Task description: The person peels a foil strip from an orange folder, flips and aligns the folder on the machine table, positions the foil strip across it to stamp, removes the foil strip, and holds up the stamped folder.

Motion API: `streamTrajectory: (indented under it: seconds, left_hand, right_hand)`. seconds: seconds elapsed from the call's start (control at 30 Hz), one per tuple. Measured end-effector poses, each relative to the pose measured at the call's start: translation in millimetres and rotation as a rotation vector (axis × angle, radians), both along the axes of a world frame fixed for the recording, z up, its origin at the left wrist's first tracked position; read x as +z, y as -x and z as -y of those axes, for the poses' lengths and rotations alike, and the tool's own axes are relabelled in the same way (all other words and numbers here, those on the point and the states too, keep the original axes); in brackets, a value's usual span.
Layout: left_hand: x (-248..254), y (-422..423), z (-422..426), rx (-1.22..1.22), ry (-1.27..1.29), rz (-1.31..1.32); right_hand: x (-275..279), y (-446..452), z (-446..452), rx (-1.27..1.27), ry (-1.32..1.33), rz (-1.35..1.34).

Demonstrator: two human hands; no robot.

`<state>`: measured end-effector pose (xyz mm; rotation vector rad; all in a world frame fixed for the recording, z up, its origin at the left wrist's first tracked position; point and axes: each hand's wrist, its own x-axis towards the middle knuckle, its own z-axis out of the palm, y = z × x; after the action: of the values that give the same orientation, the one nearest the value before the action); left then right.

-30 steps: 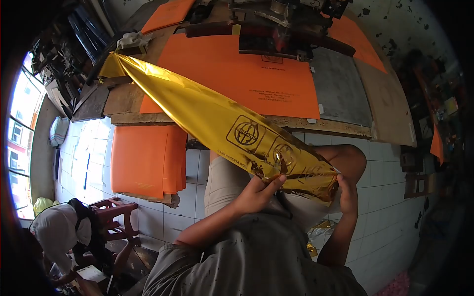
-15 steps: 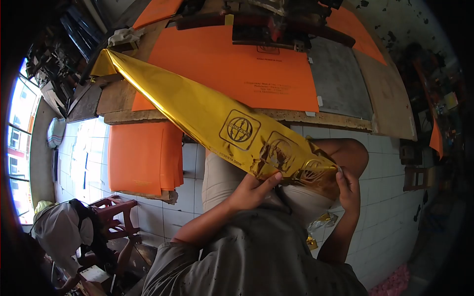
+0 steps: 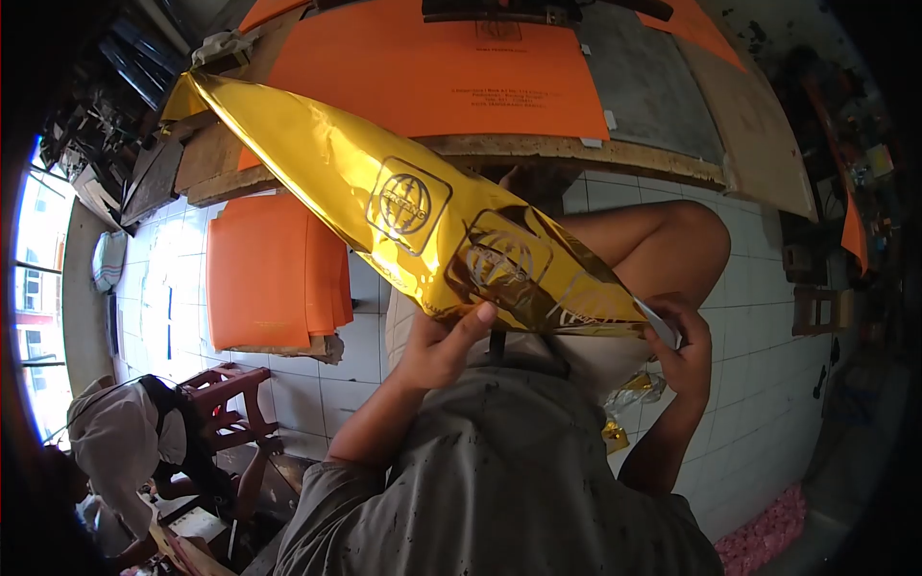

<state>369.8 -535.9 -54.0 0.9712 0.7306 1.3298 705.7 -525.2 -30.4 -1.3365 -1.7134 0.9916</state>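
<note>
A long sheet of shiny gold foil (image 3: 317, 154) stretches from the workbench across my lap, bearing dark globe emblems in rounded squares. My left hand (image 3: 447, 348) grips its lower edge, thumb on top and the other fingers hidden beneath. At the narrow right end, my right hand (image 3: 686, 348) pinches the foil, where a pale underside shows. An orange printed sheet (image 3: 384, 72) lies on the bench beyond, partly covered by the foil and the dark metal bar of a machine (image 3: 519, 13).
Stacked orange sheets (image 3: 257, 278) sit below the bench at left. A dark grey plate (image 3: 648, 91) adjoins the printed sheet. Another person (image 3: 120, 442) bends near a red stool (image 3: 235, 398) at lower left. Crumpled foil scraps (image 3: 629, 408) lie on the tiled floor.
Both hands still hold the gold foil. My left hand and the foil's stamped part have shifted left; my right hand has moved slightly right, and its end of the foil now folds to show the pale side.
</note>
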Motion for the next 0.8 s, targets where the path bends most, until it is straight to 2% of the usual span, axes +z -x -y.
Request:
streamTrajectory:
  seconds: [0.17,0.27,0.37,0.47,0.53,0.67,0.73,0.8]
  left_hand:
    - [-0.8,7.5,9.4,0.131,-0.056,-0.022]
    - [-1.7,9.1,6.7,0.195,-0.066,-0.045]
    - [-16.0,16.4,-1.2,0.187,-0.033,-0.053]
    - [-6.8,30.8,-16.2,0.103,-0.001,0.009]
    - [-2.2,49.2,-26.9,0.119,0.053,-0.156]
    - [32.3,105.4,-44.8,0.33,0.191,-0.724]
    - [32.2,142.6,-62.7,0.549,0.128,-0.954]
    - [50.0,165.0,-87.5,0.751,-0.047,-1.313]
  right_hand:
    - [5.9,-3.5,11.1,0.062,-0.119,0.036]
    - [3.3,-10.0,18.4,0.027,-0.095,0.063]
    - [7.3,-15.5,21.5,-0.133,0.15,0.09]
    - [4.5,-23.4,16.6,-0.233,0.129,0.186]
    - [0.8,-29.6,10.6,-0.252,0.077,0.17]
    - [0.4,-40.7,-7.9,-0.314,0.021,0.194]
    - [3.0,-45.6,-18.4,-0.322,0.023,0.206]
    - [4.7,-49.1,-30.0,-0.338,0.012,0.238]
